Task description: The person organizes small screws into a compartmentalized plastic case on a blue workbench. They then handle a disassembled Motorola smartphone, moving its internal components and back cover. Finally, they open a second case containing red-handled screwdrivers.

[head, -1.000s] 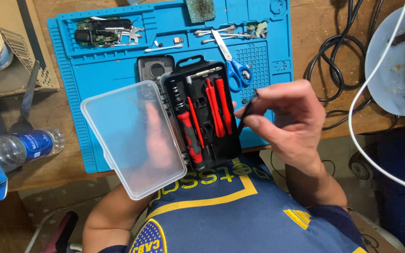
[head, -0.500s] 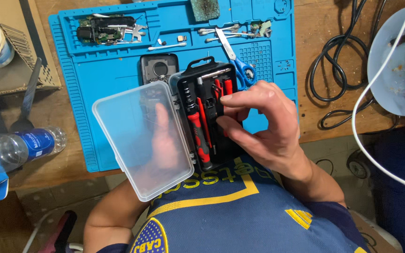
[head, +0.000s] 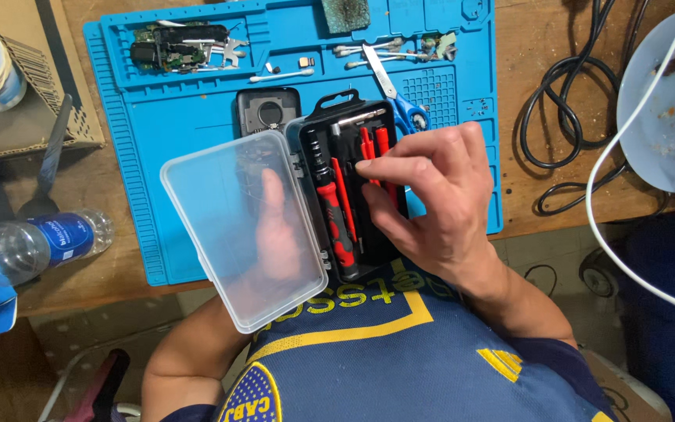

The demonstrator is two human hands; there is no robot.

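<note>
An open black tool case (head: 337, 184) holds a red-and-black screwdriver (head: 333, 219) and several red tools. Its clear plastic lid (head: 228, 211) is swung out to the left. My left hand (head: 275, 234) supports the case from underneath and shows through the lid. My right hand (head: 431, 203) rests on the right half of the case, with fingertips pressed on the red tools; whether they grip one I cannot tell. Both hands are over the front edge of the blue work mat (head: 158, 156).
On the mat lie a dark phone back (head: 267, 113), scissors with blue handles (head: 396, 90), tweezers, a cotton swab and a circuit board (head: 181, 47). A plastic bottle (head: 33, 246) lies left, black cables (head: 568, 101) and a pale plate (head: 658, 101) right.
My right hand came down from just beside the case onto its right half, fingertips now on the red tools. The case and lid shifted slightly rightward in view.
</note>
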